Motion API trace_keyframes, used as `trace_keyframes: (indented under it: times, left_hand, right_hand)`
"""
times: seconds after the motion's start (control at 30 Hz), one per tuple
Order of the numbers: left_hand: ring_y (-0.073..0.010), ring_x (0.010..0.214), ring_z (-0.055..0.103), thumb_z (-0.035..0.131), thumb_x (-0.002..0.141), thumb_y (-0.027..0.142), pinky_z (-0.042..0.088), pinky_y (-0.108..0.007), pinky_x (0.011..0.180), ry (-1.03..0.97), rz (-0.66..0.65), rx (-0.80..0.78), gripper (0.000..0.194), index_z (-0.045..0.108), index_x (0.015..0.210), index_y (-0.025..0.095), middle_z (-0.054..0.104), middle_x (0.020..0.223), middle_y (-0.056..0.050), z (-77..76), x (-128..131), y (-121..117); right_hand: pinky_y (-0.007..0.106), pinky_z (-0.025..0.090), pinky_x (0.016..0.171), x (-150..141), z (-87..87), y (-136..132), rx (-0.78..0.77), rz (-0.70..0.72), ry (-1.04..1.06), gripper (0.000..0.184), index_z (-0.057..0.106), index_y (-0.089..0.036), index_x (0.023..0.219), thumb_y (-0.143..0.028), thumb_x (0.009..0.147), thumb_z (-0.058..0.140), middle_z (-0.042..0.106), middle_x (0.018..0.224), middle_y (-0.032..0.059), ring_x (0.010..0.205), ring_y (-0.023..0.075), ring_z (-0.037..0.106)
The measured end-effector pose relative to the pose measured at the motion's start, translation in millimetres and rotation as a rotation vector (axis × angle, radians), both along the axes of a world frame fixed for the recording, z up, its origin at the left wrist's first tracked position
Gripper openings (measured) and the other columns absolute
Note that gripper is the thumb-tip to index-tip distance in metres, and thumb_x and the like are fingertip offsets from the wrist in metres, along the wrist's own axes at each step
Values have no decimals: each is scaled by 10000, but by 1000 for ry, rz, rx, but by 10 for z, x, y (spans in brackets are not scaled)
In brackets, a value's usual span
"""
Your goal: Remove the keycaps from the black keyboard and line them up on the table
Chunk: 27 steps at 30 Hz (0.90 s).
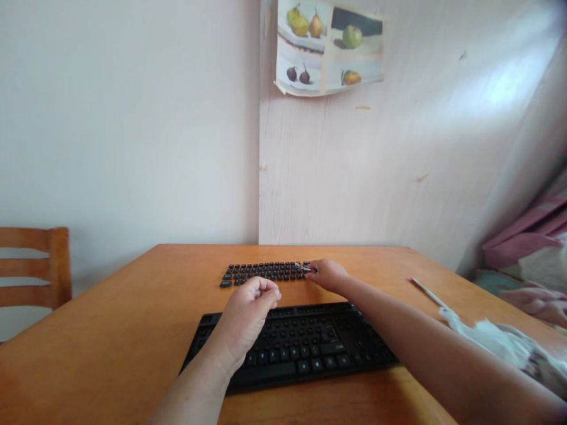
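A black keyboard [287,375] lies on the wooden table in front of me, with keycaps on its lower rows and bare key sockets across much of its upper part. Beyond it, loose black keycaps [252,273] are laid out in rows. My right hand [328,275] reaches to the right end of these rows, its fingers closed on thin silvery tweezers [305,268] whose tips point left over the keycaps. Above the keyboard's left half is my left hand [248,313], thumb and fingers pinched together. What it holds, if anything, is hidden.
A thin white stick [427,292] and a crumpled white plastic bag [491,342] lie on the table's right side. A wooden chair [59,265] stands at the left. Behind the table [110,330] is a wall with a fruit picture [325,74].
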State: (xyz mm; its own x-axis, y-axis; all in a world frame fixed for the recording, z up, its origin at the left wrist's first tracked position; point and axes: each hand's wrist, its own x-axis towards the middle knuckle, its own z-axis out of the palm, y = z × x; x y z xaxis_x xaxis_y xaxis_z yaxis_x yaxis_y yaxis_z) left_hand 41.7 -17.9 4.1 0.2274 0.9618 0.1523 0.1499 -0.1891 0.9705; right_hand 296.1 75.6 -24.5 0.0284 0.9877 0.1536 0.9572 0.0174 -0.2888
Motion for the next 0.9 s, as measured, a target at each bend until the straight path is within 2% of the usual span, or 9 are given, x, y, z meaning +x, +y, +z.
trace_keyframes:
  times: [0.17,0.27,0.33,0.43,0.5,0.6,0.7,0.8,0.9]
  left_hand:
    - [-205,846,611,581,803,407,448,-338,800,-7,-2,2,271,642,896,160,681,871,-70,-2,-1,-6]
    - [-205,848,611,572,812,408,444,-339,800,13,-8,4,268,635,899,163,681,879,-70,-15,5,-5]
    - [-205,847,610,562,817,410,440,-336,795,32,-13,4,266,631,901,167,681,876,-65,-27,11,-3]
    - [-202,842,606,556,815,403,433,-330,789,65,-29,6,258,629,895,169,676,861,-54,-38,19,-7]
    - [-199,836,603,557,812,396,430,-325,788,92,-44,10,246,628,884,172,669,848,-44,-34,28,-18]
    - [-196,829,599,550,815,399,430,-320,785,124,-76,9,239,623,874,179,663,836,-36,-15,53,-42]
    - [-198,825,596,552,811,405,431,-316,773,141,-105,-2,242,619,864,178,663,836,-41,-3,82,-62]
    - [-199,828,594,553,809,400,429,-315,769,156,-128,-2,238,617,865,177,664,845,-45,-22,102,-69]
    - [-197,832,596,537,818,403,424,-317,778,183,-154,15,242,618,864,180,664,855,-43,-62,111,-69]
  right_hand:
    - [234,379,572,70,160,-60,94,-12,201,289,679,-152,913,-316,872,445,666,726,61,663,159,589]
    - [222,402,557,122,272,-176,126,7,327,372,657,-131,934,-276,904,316,668,758,63,628,135,584]
    - [229,410,572,148,339,-301,174,22,408,392,665,-132,861,-300,903,314,655,742,58,635,137,576]
    - [243,376,565,147,421,-546,247,24,523,439,641,-150,667,-395,900,361,565,604,27,605,140,525]
    - [242,333,518,119,455,-725,210,47,609,468,617,-156,642,-451,908,370,497,553,0,535,120,460]
    - [235,279,461,70,467,-969,102,102,771,481,600,-161,724,-530,922,364,421,510,-41,459,98,367]
    - [224,287,455,40,455,-1153,29,132,867,437,577,-166,793,-555,912,417,436,525,-49,458,90,367]
    - [214,331,493,9,458,-1290,-25,171,854,260,560,-175,849,-434,862,575,492,599,-44,508,84,424]
    - [208,338,501,-43,462,-1386,-85,205,764,162,560,-181,931,-290,827,620,510,627,-47,536,85,447]
